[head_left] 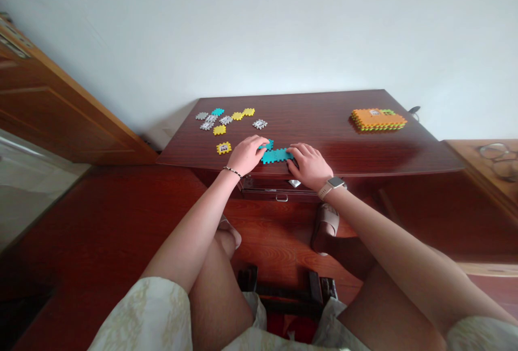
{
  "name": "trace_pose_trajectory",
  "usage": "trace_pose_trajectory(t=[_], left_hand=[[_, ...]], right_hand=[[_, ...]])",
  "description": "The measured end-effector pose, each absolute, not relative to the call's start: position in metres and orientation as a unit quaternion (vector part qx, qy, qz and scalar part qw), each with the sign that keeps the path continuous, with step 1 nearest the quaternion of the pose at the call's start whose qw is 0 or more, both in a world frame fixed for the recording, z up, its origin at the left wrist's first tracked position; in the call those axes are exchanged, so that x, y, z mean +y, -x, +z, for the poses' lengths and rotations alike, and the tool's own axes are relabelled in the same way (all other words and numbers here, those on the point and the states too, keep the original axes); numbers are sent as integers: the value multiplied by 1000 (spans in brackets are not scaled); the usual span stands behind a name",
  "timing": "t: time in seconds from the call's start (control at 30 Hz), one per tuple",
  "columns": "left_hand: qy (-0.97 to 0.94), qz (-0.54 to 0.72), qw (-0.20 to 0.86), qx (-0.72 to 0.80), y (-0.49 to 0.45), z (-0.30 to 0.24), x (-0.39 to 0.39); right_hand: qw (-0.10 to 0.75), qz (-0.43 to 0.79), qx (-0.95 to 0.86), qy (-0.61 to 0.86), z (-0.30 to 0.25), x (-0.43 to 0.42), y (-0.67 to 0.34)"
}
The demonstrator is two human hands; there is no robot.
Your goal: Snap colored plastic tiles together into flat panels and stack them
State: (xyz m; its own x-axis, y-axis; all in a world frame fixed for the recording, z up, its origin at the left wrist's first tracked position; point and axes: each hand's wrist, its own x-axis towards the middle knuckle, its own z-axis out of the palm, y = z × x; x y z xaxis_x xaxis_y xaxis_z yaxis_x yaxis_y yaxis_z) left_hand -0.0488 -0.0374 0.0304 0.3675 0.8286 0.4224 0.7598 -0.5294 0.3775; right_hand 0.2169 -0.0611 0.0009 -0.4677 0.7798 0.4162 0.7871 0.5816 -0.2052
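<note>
Joined teal puzzle tiles [275, 155] lie near the front edge of a dark wooden table [324, 119]. My left hand [247, 154] rests on their left end, fingers curled over a teal tile. My right hand [308, 164], with a watch on the wrist, presses its fingers on the right end of the teal tiles. A yellow tile [224, 148] lies just left of my left hand.
Several loose grey, yellow and teal tiles [226, 119] are scattered at the table's back left. A stack of orange and green tiles [377, 119] sits at the back right. A drawer handle [282, 197] is under the table edge. Glasses [497, 152] lie on a side surface at right.
</note>
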Motion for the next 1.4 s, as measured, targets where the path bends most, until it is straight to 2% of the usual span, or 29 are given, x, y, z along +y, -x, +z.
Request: trace_pose_trajectory(t=[0.67, 1.4], left_hand=[[-808, 210, 39, 549, 54, 2, -17], [-783, 371, 80, 492, 50, 30, -23]], right_hand=[[240, -10, -855, 460, 1, -62, -217], [244, -8, -857, 454, 1, -62, -217]])
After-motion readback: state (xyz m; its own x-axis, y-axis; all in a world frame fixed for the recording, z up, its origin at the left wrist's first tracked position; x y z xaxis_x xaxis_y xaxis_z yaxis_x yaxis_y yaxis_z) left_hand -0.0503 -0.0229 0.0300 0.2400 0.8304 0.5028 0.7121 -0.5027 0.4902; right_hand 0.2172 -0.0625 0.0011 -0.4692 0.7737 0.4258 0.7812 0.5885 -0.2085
